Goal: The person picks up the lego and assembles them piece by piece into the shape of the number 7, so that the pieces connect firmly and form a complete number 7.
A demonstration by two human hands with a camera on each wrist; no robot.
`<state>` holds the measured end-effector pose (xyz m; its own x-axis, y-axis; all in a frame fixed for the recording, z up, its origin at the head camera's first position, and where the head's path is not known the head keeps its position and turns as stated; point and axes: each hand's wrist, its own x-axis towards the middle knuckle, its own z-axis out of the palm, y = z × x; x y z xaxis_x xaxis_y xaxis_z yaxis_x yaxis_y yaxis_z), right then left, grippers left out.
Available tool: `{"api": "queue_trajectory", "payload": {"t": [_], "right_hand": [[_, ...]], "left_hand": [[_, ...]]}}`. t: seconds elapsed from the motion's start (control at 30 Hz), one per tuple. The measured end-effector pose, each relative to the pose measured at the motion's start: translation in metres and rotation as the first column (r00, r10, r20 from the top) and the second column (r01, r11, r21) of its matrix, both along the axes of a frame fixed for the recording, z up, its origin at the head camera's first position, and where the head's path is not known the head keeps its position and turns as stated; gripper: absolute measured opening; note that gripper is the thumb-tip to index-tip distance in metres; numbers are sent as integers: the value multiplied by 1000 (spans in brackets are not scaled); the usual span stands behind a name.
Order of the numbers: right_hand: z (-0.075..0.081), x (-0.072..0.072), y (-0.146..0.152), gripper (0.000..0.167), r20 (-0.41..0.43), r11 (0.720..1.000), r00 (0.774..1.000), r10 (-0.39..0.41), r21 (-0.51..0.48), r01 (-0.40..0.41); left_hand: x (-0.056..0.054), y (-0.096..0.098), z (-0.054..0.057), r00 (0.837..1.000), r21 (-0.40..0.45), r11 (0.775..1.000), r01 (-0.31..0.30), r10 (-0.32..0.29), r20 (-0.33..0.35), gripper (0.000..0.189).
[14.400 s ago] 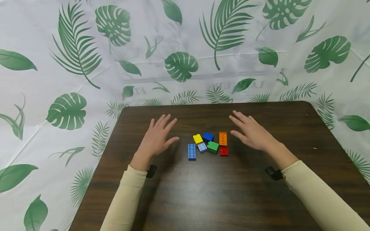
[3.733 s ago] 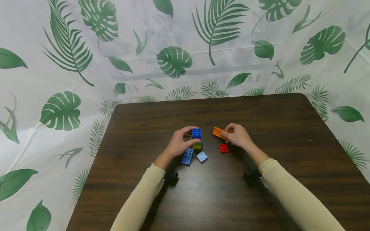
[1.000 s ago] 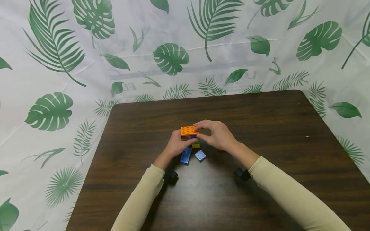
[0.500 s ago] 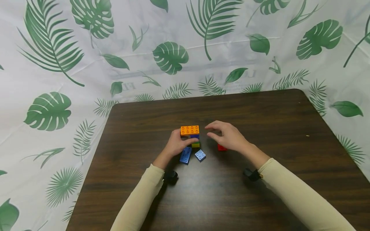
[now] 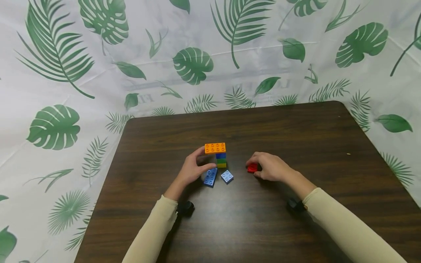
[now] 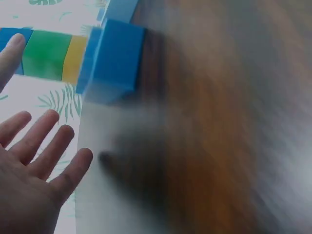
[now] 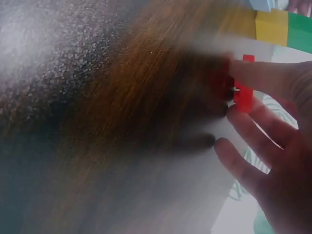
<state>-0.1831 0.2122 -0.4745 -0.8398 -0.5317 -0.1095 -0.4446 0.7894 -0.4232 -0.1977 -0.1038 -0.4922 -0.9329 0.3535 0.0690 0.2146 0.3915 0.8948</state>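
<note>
A stack of toy building bricks stands near the table's middle: an orange brick (image 5: 215,147) lies across the top, jutting left over a blue brick (image 5: 221,156), a green brick (image 5: 221,160) and a yellow brick (image 5: 222,165). My left hand (image 5: 194,168) is beside the stack's left side with fingers spread; the left wrist view shows its fingers apart from the green brick (image 6: 46,55). Off to the right, my right hand (image 5: 271,167) pinches a small red brick (image 5: 252,167) between thumb and fingers. In the right wrist view the red brick (image 7: 247,85) is close above the tabletop.
In front of the stack lie a long blue brick (image 5: 210,177) and a small light blue brick (image 5: 227,176). They rest on a dark wooden table (image 5: 210,233). Behind it hangs a white curtain (image 5: 138,22) printed with green leaves.
Earlier the right hand set the orange brick on the stack and released it. Since then it has moved down and right onto the red brick. The left hand has drawn back from the stack.
</note>
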Motion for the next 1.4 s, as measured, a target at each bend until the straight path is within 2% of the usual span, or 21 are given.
{"api": "queue_trajectory", "payload": {"t": [0.1, 0.27, 0.37, 0.5, 0.6, 0.67, 0.73, 0.8, 0.87, 0.97, 1.07, 1.1, 1.17, 1.2, 1.27, 1.3, 1.33, 1.4], "right_hand": [[0, 1, 1, 33, 20, 999, 1000, 4, -42, -3], [8, 6, -6, 29, 126, 976, 991, 45, -216, -17], [16, 12, -17, 27, 196, 946, 978, 72, -325, -4], [23, 22, -40, 25, 261, 896, 959, 110, -444, 18], [23, 30, -59, 24, 278, 855, 953, 122, -517, 41], [22, 33, -71, 23, 276, 824, 954, 115, -563, 64], [18, 36, -82, 21, 276, 792, 956, 100, -604, 92], [15, 38, -92, 19, 279, 763, 957, 79, -635, 122], [12, 40, -100, 18, 276, 748, 959, 60, -649, 140], [10, 40, -108, 17, 253, 753, 967, 34, -642, 141], [7, 38, -111, 18, 170, 779, 985, 3, -618, 104], [6, 37, -112, 18, 111, 803, 994, -6, -591, 71], [4, 36, -113, 19, -63, 880, 998, -3, -474, -27], [3, 36, -113, 20, -155, 919, 988, 18, -386, -77], [1, 36, -113, 25, -325, 972, 941, 98, -173, -161], [0, 36, -112, 31, -380, 979, 912, 155, -63, -192], [-1, 36, -112, 37, -413, 975, 886, 212, 32, -219], [-4, 36, -113, 49, -418, 953, 857, 301, 172, -251]], "left_hand": [[7, -13, -3, 1000, 7, 1000, -3, 3, 13, 74], [22, -32, -3, 998, 17, 1000, 9, -10, 60, 75], [33, -35, 2, 999, 3, 1000, -11, 11, 50, 70], [53, -28, 12, 999, 38, 999, -39, 38, 22, 54], [65, -15, 19, 999, 88, 996, 0, -3, 34, 44], [71, -7, 21, 997, 121, 992, 43, -50, 62, 41], [74, -1, 20, 991, 162, 985, 60, -78, 108, 39], [75, 1, 18, 983, 213, 976, 33, -70, 170, 37], [76, 1, 15, 966, 274, 961, -29, -43, 253, 35], [76, 0, 11, 926, 347, 930, -123, -18, 376, 34], [74, -2, 8, 901, 403, 891, -211, 18, 432, 30], [73, -3, 8, 896, 417, 874, -249, 45, 442, 28], [68, -7, 10, 889, 454, 829, -326, 106, 445, 25], [65, -9, 12, 884, 469, 806, -361, 136, 448, 24], [58, -14, 20, 873, 489, 772, -407, 171, 457, 23], [54, -16, 24, 872, 493, 766, -412, 175, 457, 23], [50, -19, 28, 875, 490, 773, -402, 168, 454, 24], [41, -23, 36, 883, 479, 799, -364, 133, 451, 28]]}}
